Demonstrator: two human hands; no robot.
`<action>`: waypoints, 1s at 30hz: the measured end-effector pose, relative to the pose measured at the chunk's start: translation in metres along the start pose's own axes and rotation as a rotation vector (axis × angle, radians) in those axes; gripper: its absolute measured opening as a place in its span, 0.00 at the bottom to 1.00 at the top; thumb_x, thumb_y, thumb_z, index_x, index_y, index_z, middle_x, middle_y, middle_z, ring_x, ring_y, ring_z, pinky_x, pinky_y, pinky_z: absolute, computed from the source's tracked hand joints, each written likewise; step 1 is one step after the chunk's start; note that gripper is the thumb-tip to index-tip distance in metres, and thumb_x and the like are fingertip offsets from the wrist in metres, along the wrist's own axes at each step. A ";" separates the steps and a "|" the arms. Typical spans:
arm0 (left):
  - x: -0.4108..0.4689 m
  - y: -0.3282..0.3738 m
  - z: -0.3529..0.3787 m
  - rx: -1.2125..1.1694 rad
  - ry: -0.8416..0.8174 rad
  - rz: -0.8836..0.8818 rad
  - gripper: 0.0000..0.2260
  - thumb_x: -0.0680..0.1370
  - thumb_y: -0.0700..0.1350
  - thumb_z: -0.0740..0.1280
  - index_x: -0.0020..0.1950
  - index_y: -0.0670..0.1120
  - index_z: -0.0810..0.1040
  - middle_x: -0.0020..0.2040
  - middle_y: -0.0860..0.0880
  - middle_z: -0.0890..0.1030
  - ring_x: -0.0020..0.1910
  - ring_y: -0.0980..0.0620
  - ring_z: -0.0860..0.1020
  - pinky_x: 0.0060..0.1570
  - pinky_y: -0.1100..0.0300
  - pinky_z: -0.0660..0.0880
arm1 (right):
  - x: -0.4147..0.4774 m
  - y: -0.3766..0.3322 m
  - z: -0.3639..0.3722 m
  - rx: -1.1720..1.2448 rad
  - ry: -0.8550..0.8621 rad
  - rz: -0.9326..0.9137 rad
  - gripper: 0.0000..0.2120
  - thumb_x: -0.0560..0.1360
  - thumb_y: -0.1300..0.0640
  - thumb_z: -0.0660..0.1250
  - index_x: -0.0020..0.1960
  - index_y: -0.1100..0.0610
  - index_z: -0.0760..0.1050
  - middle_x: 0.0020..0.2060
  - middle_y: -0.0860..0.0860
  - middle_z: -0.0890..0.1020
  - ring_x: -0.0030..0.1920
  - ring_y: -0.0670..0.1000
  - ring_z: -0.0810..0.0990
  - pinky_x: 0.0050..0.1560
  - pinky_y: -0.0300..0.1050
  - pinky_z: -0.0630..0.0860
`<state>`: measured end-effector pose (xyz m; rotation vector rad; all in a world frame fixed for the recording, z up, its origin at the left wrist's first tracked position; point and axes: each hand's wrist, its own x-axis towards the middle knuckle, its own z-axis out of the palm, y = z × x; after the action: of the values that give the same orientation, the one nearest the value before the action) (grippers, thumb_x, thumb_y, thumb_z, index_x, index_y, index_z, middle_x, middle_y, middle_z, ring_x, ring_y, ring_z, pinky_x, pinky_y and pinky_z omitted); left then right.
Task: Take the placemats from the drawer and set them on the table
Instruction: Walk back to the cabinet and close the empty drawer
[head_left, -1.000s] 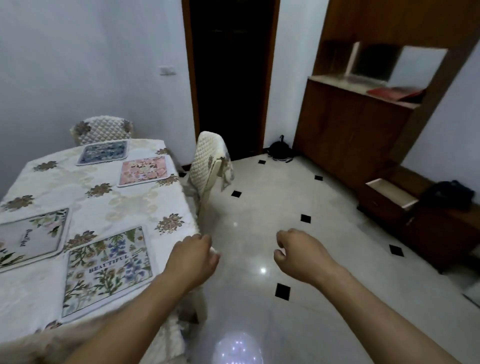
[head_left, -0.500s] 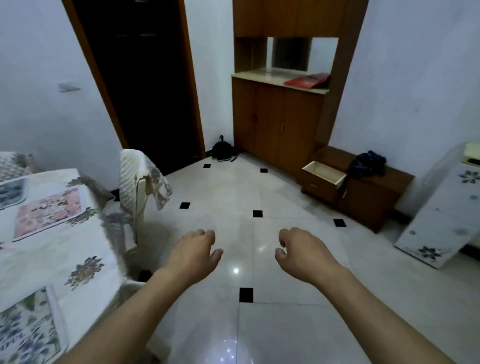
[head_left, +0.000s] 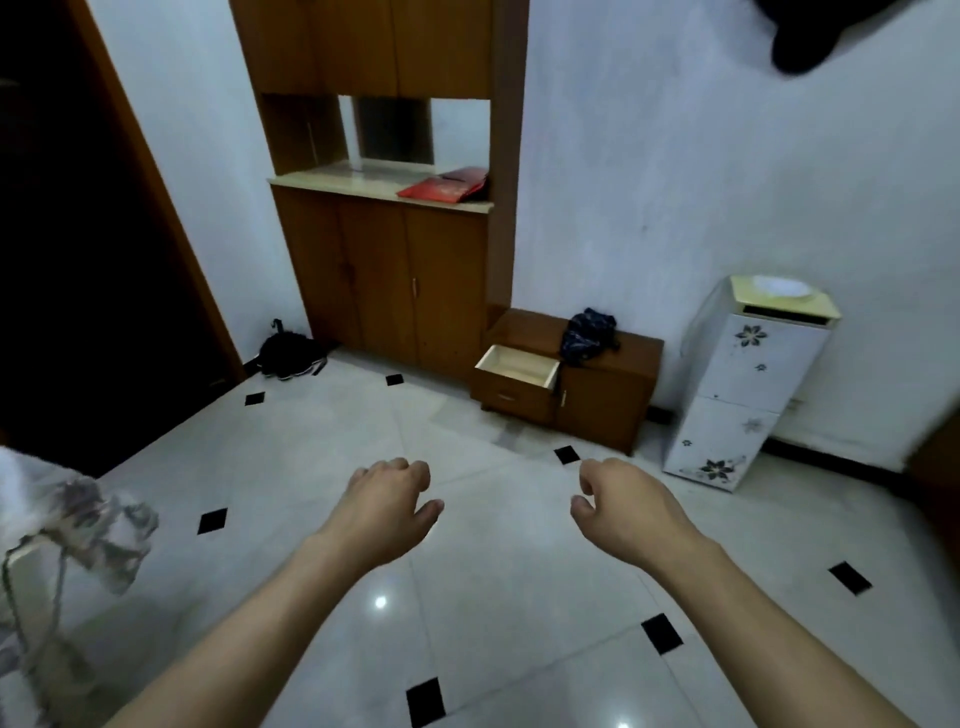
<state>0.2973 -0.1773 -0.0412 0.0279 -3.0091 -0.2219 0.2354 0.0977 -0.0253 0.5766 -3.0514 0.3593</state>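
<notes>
Drawer (head_left: 519, 366) pulled out, well ahead of left hand (head_left: 387, 506) and right hand (head_left: 626, 506); each grip loosely curled, holding nothing.

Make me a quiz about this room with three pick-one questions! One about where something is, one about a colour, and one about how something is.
1. Where is the dark cloth?
A. on the floor
B. on top of the low cabinet
C. on a bed

2. What colour is the flat item on the counter?
A. red
B. green
C. yellow

3. How is the drawer?
A. pulled open
B. pushed shut
C. lying on the floor

Answers:
1 B: it lies bunched on the cabinet's top.
2 A: it is bright red.
3 A: it sticks out and its pale inside shows.
</notes>
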 end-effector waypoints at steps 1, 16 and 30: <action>0.018 -0.001 0.001 -0.008 -0.009 0.020 0.15 0.77 0.59 0.61 0.55 0.50 0.74 0.50 0.50 0.78 0.50 0.49 0.75 0.49 0.53 0.69 | 0.012 0.005 0.001 0.009 0.003 0.020 0.08 0.74 0.47 0.61 0.42 0.52 0.69 0.38 0.49 0.75 0.37 0.52 0.75 0.36 0.49 0.75; 0.294 -0.012 0.043 0.015 -0.096 0.062 0.16 0.78 0.59 0.61 0.59 0.50 0.74 0.55 0.50 0.79 0.51 0.50 0.75 0.51 0.55 0.70 | 0.275 0.103 0.033 0.045 -0.014 0.071 0.08 0.74 0.47 0.61 0.40 0.51 0.68 0.36 0.47 0.73 0.36 0.49 0.74 0.32 0.46 0.70; 0.554 -0.120 0.103 0.017 -0.165 0.045 0.16 0.78 0.58 0.60 0.60 0.49 0.73 0.55 0.49 0.78 0.53 0.49 0.75 0.54 0.54 0.70 | 0.564 0.109 0.092 0.070 -0.084 0.036 0.06 0.74 0.48 0.61 0.41 0.48 0.68 0.36 0.46 0.73 0.35 0.48 0.74 0.32 0.45 0.73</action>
<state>-0.2642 -0.2967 -0.0926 -0.0593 -3.1719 -0.2033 -0.3273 -0.0270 -0.1063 0.5543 -3.1446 0.4562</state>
